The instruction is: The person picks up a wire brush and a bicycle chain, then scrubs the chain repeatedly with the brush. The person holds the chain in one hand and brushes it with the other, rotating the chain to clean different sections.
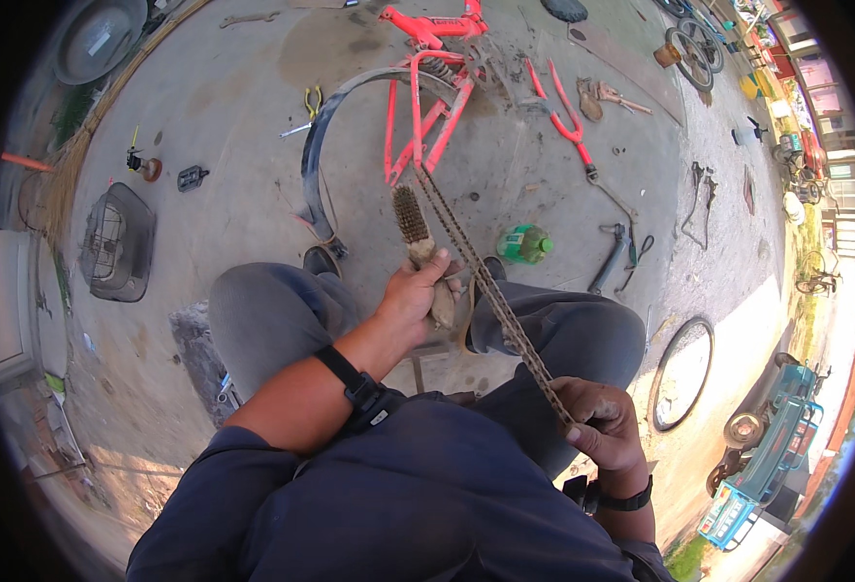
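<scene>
My left hand (416, 291) grips the wooden handle of a wire brush (410, 217), its dark bristles pointing away from me, beside a bicycle chain. My right hand (600, 420) pinches the near end of the chain (496, 295), which stretches in doubled strands to the rear end of a red bicycle frame (447, 28). The brush appears apart from the chain. A dark curved mudguard (312, 156) lies left of the frame. Right of the chain, near my foot, is a green plastic bottle (523, 244).
A red bicycle fork (565, 129) and a hand pump (611, 258) lie on the right. Yellow-handled pliers (314, 103), a black pedal (192, 178) and a basket (118, 244) are on the left. A tyre (661, 385) lies beyond my right knee; a teal three-wheeled vehicle (780, 429) stands farther right.
</scene>
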